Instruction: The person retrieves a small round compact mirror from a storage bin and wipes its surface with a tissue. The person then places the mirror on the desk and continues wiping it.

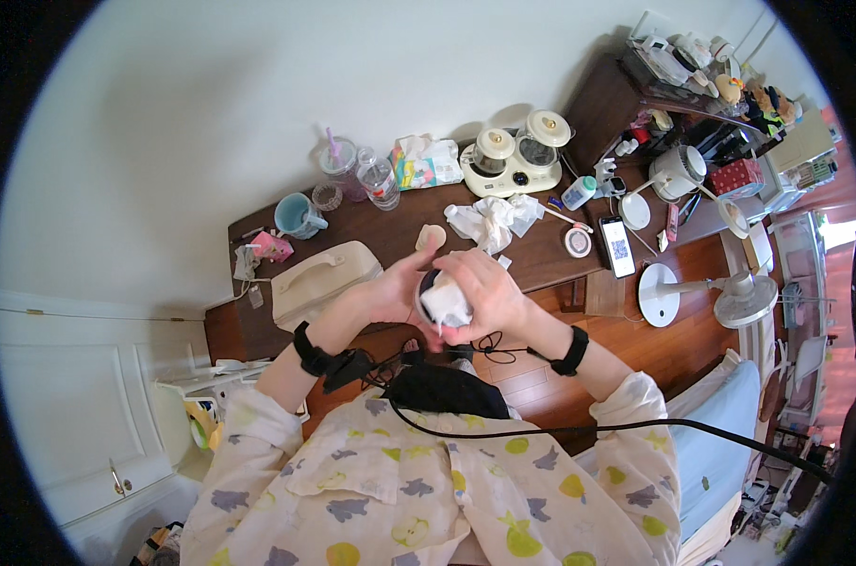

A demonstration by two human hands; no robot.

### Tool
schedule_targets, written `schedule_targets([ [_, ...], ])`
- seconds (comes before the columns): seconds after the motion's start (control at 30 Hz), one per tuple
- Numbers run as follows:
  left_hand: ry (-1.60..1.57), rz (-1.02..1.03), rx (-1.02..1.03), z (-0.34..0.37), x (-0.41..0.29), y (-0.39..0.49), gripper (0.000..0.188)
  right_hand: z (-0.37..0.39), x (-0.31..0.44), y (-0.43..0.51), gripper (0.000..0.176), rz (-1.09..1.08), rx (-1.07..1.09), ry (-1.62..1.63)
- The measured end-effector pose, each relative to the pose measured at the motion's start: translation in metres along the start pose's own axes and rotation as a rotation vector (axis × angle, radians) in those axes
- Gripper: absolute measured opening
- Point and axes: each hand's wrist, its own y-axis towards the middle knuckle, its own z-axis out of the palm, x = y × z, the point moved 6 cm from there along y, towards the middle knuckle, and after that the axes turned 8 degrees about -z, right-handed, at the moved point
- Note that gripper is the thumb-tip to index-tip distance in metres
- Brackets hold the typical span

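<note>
Above the near edge of the dark wooden table [392,230], my two hands are close together around a round container [425,301] with a dark rim. My left hand [399,286] wraps its left side. With my right hand [488,290] I press a white tissue [445,301] against the container; the fingers cover part of it. Just beyond my left thumb, a round cream lid [431,237] lies on the table. Crumpled white tissues [495,221] lie farther back to the right. What is inside the container is hidden.
A cream case [322,283] with a handle stands at the left, near a blue mug [299,216]. Along the wall are a plastic bottle [378,184], a tissue pack [428,166] and a double-pot appliance [516,177]. A phone [617,247] lies right; a black cable [576,429] crosses my front.
</note>
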Motion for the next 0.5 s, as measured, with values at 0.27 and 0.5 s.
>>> schedule_targets([
  [0.27, 0.121, 0.747, -0.146, 0.019, -0.016, -0.005, 0.036, 0.029, -0.032, -0.03, 0.061, 0.491, -0.3, 0.016],
  [0.5, -0.03, 0.44, -0.308, -0.02, -0.011, 0.023, 0.038, 0.034, -0.037, -0.032, 0.066, 0.291, -0.156, -0.192],
])
